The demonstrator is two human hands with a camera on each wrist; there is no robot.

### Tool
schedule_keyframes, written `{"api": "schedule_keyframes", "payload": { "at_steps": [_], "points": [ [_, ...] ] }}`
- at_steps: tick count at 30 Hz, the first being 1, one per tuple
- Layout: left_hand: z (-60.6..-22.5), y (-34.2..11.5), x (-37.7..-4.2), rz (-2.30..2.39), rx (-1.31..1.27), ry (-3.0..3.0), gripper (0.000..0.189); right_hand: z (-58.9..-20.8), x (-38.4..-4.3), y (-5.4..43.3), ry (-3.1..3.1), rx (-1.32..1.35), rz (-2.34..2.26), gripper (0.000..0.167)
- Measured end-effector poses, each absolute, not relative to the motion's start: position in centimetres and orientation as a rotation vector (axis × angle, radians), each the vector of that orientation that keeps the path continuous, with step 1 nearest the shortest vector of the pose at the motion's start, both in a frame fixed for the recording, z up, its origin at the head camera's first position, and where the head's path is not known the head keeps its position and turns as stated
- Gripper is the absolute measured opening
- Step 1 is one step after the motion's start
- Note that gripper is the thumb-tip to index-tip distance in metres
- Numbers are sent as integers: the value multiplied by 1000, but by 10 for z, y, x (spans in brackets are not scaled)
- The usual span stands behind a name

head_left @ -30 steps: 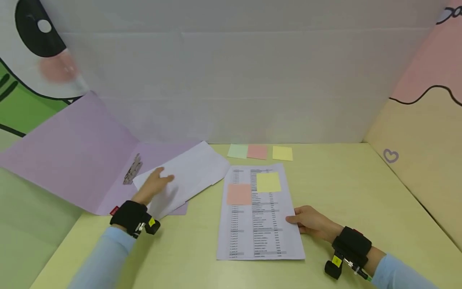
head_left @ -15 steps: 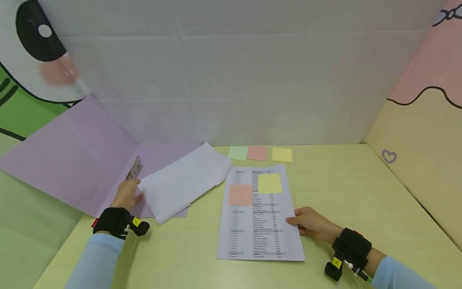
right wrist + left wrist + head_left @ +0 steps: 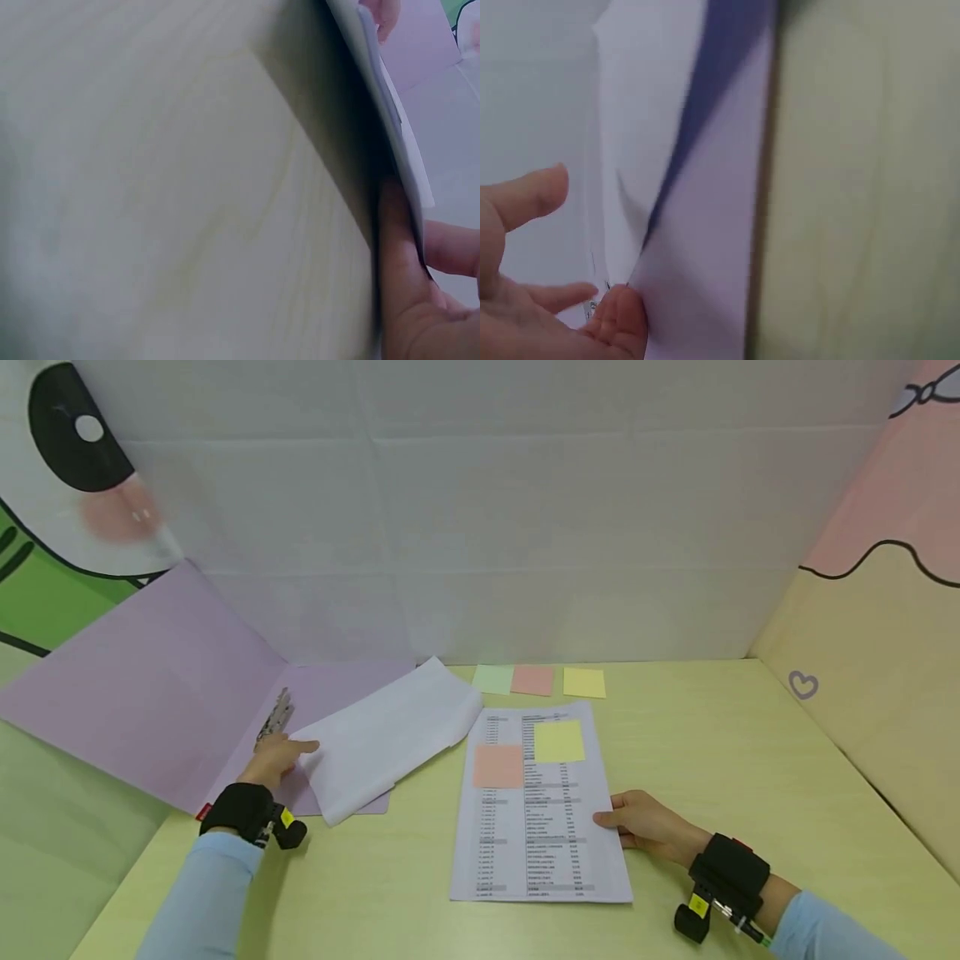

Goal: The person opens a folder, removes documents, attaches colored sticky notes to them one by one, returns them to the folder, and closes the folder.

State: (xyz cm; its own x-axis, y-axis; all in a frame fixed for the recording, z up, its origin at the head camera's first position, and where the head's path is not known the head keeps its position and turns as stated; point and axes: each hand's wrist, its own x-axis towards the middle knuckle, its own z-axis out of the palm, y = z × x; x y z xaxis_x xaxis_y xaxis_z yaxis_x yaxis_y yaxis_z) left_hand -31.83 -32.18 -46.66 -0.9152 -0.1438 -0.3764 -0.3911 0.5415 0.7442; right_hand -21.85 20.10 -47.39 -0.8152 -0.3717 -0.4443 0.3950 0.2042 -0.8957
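A purple clip folder (image 3: 150, 685) lies open at the left, its cover raised against the wall. My left hand (image 3: 272, 762) is at the lower end of its metal clip (image 3: 277, 712), thumb stretched out over the blank white sheets (image 3: 390, 735). Seen from the left wrist, the thumb stands apart from the fingers (image 3: 626, 319), whose tips are right at the edge of the white paper (image 3: 641, 112). My right hand (image 3: 656, 825) pinches the right edge of the printed sheets (image 3: 502, 852), thumb on top and fingers beneath. The right wrist view shows these sheets lifted above the table at that edge.
One pink sticky note (image 3: 498, 767) and one yellow sticky note (image 3: 558, 741) are on the printed page. Behind it on the table (image 3: 697, 735) lie green (image 3: 492, 679), pink (image 3: 532, 680) and yellow (image 3: 583, 682) notes. Walls (image 3: 510, 527) enclose the back and both sides.
My left hand has moved from on top of the blank sheets leftward to the clip, and its thumb has swung out to the right. The right hand keeps its hold on the printed sheets.
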Motion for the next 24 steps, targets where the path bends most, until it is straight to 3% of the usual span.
{"api": "schedule_keyframes", "payload": {
  "at_steps": [4, 7, 18, 24],
  "points": [
    [-474, -322, -325, 746, -150, 2845, 80, -474, -219, 201, 1889, 20, -1672, 35],
    [-472, -319, -324, 542, -66, 2926, 75, -475, -219, 201, 1894, 24, -1666, 35],
    [-468, -308, -325, 358, -6, 2976, 69, -478, -219, 203, 1893, 18, -1670, 35],
    [-472, -307, -320, 528, -5, 3062, 63, -477, -220, 204, 1898, 11, -1663, 35]
  ]
}}
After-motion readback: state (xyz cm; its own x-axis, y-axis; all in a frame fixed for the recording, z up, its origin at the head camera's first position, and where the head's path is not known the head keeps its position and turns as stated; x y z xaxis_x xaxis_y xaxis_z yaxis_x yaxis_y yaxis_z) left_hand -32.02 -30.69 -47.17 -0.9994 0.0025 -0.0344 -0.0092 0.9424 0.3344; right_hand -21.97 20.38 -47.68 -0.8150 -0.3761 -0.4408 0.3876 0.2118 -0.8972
